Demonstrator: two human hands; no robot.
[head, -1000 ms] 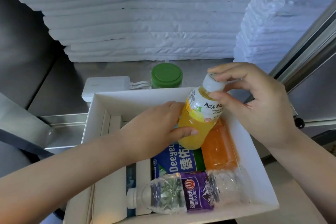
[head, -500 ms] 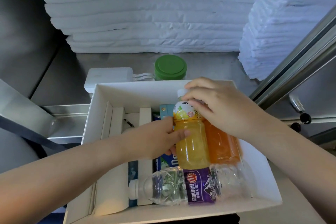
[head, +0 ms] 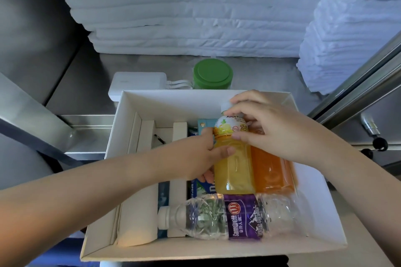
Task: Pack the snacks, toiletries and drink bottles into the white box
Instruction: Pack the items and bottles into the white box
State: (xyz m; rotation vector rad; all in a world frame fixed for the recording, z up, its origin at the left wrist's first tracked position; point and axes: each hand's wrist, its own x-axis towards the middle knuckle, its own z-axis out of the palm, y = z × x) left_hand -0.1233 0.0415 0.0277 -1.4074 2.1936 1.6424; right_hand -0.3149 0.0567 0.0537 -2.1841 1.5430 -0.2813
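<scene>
Steel worktop [head: 130, 67] carried stacked white linens [head: 191, 17], one green lid [head: 212, 72] and one box [head: 217, 249] holding three bottles, both hands' fingers [head: 225, 151] clamped on the yellow bottle [head: 233, 171].

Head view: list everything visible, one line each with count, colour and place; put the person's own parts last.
white box: one, white, open, centre of the view
yellow juice bottle: one, yellow with a white cap, lying in the box, held by both hands
orange juice bottle: one, orange, lying right of the yellow one
water bottle: one, clear with a purple label, lying across the box's near end
blue packet: one, blue, under the bottles
white cartons: several, white, along the box's left side
green-lidded jar: one, behind the box
white charger: one, behind the box's left corner
folded white linen: stacks, at the back
left hand: on the yellow bottle's left side
right hand: over its cap and shoulder
</scene>
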